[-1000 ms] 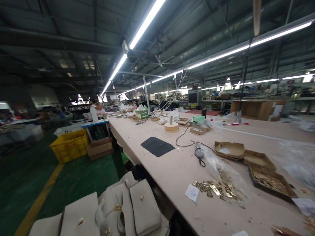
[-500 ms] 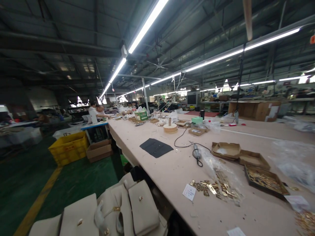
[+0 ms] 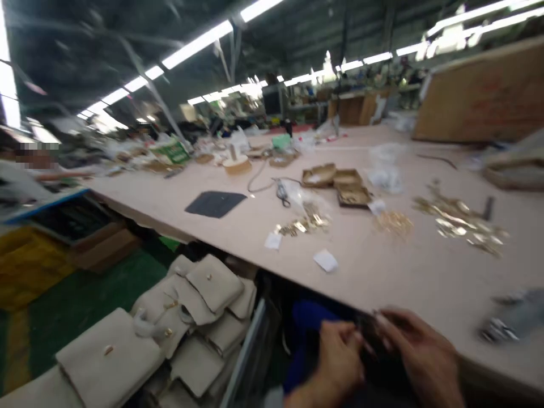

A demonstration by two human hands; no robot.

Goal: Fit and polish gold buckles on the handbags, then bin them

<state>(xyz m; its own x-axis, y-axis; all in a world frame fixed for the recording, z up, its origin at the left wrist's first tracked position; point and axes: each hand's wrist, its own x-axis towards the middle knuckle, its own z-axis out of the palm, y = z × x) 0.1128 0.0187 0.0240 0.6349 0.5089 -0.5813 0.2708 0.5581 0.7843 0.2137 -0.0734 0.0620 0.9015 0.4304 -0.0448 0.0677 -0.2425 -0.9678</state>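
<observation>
My left hand [image 3: 340, 360] and my right hand [image 3: 419, 354] meet at the bottom of the view, just below the near edge of the long pink worktable [image 3: 382, 272]. Both are curled around a small dark object [image 3: 374, 345] that motion blur makes hard to name. On the table beyond them lie heaps of small gold metal fittings [image 3: 461, 218], another gold heap [image 3: 304, 222] beside a clear bag, and white paper slips [image 3: 326, 260].
A stack of beige leather bags [image 3: 191, 306] sits low at the left. Shallow cardboard trays [image 3: 338, 182], a black mat [image 3: 216, 203] and a cabled tool [image 3: 280, 191] lie further along the table. A cardboard box [image 3: 484, 93] stands at the right. Another person [image 3: 25, 175] sits far left.
The view has swung down and to the right. My two hands have come into sight at the bottom, closed on a dark object. More gold fittings now show at the right.
</observation>
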